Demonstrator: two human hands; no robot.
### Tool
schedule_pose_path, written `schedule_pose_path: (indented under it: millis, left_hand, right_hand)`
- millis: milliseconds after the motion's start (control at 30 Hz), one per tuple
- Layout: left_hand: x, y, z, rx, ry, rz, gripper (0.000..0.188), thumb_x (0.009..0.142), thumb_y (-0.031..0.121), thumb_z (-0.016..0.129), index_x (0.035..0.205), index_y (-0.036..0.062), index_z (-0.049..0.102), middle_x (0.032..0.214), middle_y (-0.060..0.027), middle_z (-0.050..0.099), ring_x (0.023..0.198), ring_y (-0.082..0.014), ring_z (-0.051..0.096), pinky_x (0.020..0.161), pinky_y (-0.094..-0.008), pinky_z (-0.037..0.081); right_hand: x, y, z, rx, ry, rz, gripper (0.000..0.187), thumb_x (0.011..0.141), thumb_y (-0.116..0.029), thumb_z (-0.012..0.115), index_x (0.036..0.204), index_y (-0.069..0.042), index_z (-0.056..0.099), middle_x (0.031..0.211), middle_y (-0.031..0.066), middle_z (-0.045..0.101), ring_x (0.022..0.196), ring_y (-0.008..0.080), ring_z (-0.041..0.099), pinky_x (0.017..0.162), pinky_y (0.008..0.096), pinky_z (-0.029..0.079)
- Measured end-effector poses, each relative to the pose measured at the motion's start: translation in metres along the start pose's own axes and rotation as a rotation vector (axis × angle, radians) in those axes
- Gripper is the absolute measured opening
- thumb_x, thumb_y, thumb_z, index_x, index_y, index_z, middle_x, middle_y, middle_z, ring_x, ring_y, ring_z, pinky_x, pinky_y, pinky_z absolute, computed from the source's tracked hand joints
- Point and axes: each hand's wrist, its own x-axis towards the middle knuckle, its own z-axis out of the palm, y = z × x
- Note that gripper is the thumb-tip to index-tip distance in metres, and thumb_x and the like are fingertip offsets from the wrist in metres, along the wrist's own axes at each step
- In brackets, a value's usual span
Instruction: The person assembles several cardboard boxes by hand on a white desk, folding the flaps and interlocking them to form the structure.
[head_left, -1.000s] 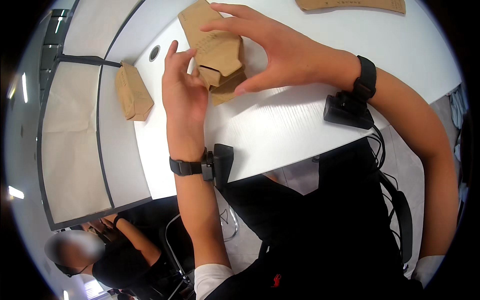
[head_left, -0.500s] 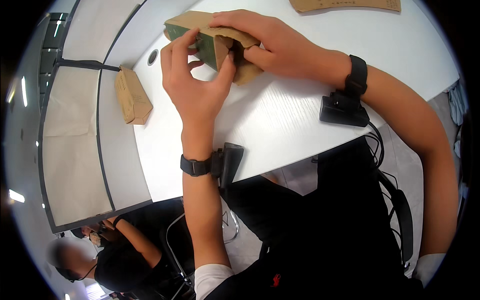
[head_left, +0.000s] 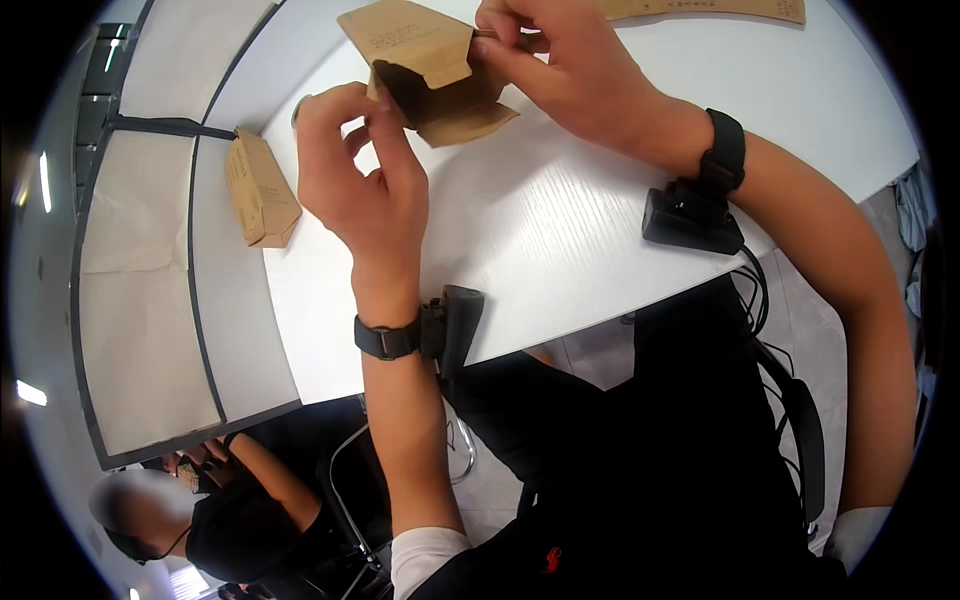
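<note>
A brown cardboard box (head_left: 405,35) is held above the far part of the white table, its open end toward me. Its inside looks dark, and a loose bottom flap (head_left: 468,125) hangs out toward me. My left hand (head_left: 365,165) pinches the left edge of the opening between thumb and fingers. At the opposite edge, my right hand (head_left: 575,75) has a side flap between thumb and bent fingers. The far end of the box is cut off by the picture's upper rim. Each wrist wears a black strap with a small black device.
Another closed cardboard box (head_left: 262,190) lies at the table's left edge by the partition (head_left: 140,290). A flat brown cardboard piece (head_left: 700,10) lies at the far right of the white table (head_left: 600,230). Cables hang below the right wrist. Another person sits beyond the partition, lower left.
The box has turned so its opening faces me, and its green side is out of sight. Its end flaps have spread apart. My hands have shifted to opposite edges of the opening.
</note>
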Motion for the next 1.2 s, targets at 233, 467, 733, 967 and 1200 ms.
schedule_pose_path:
  millis: [233,467,733,967,1200]
  left_hand:
    - [0.007,-0.008,-0.013,0.029,-0.159,0.142,0.025,0.090,-0.013,0.056,0.103,0.0015,0.070,0.099,-0.0117,0.065,0.084,-0.0188,0.068,0.062,-0.0283,0.056]
    - [0.009,-0.002,-0.013,-0.136,-0.198,-0.039,0.036,0.085,0.000,0.066,0.121,0.0037,0.072,0.108,-0.0121,0.064,0.094,-0.0218,0.065,0.078,-0.0304,0.058]
    - [0.004,0.002,-0.004,-0.247,-0.203,-0.054,0.037,0.077,0.000,0.067,0.114,0.0009,0.068,0.113,-0.0132,0.061,0.095,-0.0243,0.065,0.081,-0.0327,0.059]
    - [0.011,0.003,-0.008,-0.176,-0.254,0.072,0.026,0.074,0.002,0.079,0.100,0.0033,0.073,0.103,-0.0107,0.065,0.091,-0.0206,0.066,0.075,-0.0272,0.054]
    - [-0.001,-0.002,0.000,0.021,-0.108,0.045,0.030,0.072,0.013,0.092,0.093,0.0049,0.072,0.097,-0.0076,0.064,0.084,-0.0175,0.065,0.071,-0.0277,0.053]
  right_hand:
    - [0.000,0.012,0.007,-0.061,0.032,-0.406,0.013,0.091,0.007,0.059,0.099,0.000,0.066,0.094,0.0126,0.054,0.081,0.0249,0.054,0.074,0.0323,0.047]
    - [0.001,0.002,0.007,-0.002,0.063,-0.308,0.029,0.088,0.006,0.065,0.116,-0.001,0.065,0.100,0.0136,0.057,0.078,0.0237,0.061,0.068,0.0326,0.050]
    - [0.006,0.001,-0.006,-0.159,0.168,-0.331,0.018,0.090,0.001,0.068,0.107,0.000,0.063,0.087,0.0125,0.062,0.072,0.0207,0.061,0.065,0.0305,0.049]
    - [0.007,0.005,-0.001,0.035,0.203,-0.254,0.011,0.099,-0.011,0.066,0.099,0.000,0.064,0.075,0.0091,0.065,0.064,0.0127,0.058,0.059,0.0276,0.047]
    - [0.001,-0.005,0.002,-0.062,0.104,-0.192,0.015,0.098,-0.011,0.068,0.105,-0.003,0.057,0.074,0.0046,0.058,0.064,0.0094,0.054,0.061,0.0233,0.046]
